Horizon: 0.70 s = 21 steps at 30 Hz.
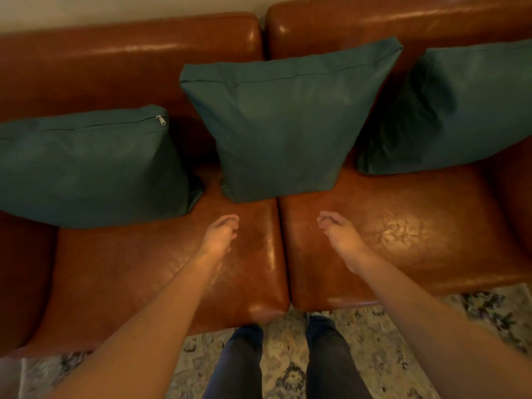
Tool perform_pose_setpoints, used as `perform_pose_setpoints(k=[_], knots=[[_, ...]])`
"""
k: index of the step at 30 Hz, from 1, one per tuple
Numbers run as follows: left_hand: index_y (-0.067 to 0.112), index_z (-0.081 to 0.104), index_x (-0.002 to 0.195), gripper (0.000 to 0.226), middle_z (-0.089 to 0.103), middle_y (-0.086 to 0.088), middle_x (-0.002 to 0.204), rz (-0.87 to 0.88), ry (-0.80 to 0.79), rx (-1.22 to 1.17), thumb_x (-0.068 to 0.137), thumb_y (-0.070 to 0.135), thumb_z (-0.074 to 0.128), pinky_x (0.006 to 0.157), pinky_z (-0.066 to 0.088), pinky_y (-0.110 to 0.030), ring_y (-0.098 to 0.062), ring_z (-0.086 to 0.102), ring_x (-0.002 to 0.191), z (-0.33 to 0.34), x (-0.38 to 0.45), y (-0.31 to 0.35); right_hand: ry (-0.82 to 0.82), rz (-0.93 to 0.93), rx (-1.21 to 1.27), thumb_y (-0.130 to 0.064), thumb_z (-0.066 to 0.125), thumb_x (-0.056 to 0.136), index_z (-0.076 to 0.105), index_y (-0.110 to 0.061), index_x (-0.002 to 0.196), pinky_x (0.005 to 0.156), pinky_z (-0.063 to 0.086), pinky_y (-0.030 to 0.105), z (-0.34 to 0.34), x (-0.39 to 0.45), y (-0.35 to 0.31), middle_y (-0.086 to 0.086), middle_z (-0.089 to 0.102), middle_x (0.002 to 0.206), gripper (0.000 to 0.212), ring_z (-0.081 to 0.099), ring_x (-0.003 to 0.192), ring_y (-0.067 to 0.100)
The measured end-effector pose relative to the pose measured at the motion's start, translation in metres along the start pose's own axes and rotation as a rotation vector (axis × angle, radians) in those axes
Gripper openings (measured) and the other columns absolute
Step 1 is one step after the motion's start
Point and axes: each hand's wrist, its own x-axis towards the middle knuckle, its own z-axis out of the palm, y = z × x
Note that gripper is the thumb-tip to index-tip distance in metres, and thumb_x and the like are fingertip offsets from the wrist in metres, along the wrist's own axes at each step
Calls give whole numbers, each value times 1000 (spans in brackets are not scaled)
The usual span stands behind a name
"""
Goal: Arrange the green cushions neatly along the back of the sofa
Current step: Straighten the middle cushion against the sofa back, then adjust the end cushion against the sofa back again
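Three green cushions lean on the brown leather sofa (pixel 129 61). The left cushion (pixel 86 168) sits low, zip at its top right corner. The middle cushion (pixel 282 125) stands upright against the backrest, over the gap between the two seats. The right cushion (pixel 454 110) leans against the backrest at the right. My left hand (pixel 220 236) hovers over the left seat just below the middle cushion, fingers curled loosely, holding nothing. My right hand (pixel 338 233) hovers over the right seat, fingers likewise curled and empty. Neither hand touches a cushion.
The sofa's two seat pads (pixel 417 240) meet in a seam below the middle cushion. A patterned rug (pixel 374 341) lies on the floor in front, where my legs in dark trousers (pixel 288 361) stand. A pale wall is behind the sofa.
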Motion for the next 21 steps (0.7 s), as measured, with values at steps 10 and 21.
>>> perform_pose_setpoints(k=[10, 21], knots=[[13, 58, 124, 29, 58, -7, 111, -25, 3, 10, 99, 21, 47, 63, 34, -23, -13, 55, 80, -41, -25, -24, -135, 4, -61, -31, 51, 97, 58, -21, 130, 102, 41, 32, 62, -54, 6, 3, 60, 130, 34, 56, 120, 22], [9, 55, 129, 35, 58, -9, 116, 42, 102, -81, 99, 26, 48, 86, 37, -30, -24, 55, 112, -98, -32, -21, -222, -153, -212, -33, 46, 99, 54, -20, 136, 104, 38, 31, 113, -68, -29, 0, 53, 140, 39, 49, 128, 20]])
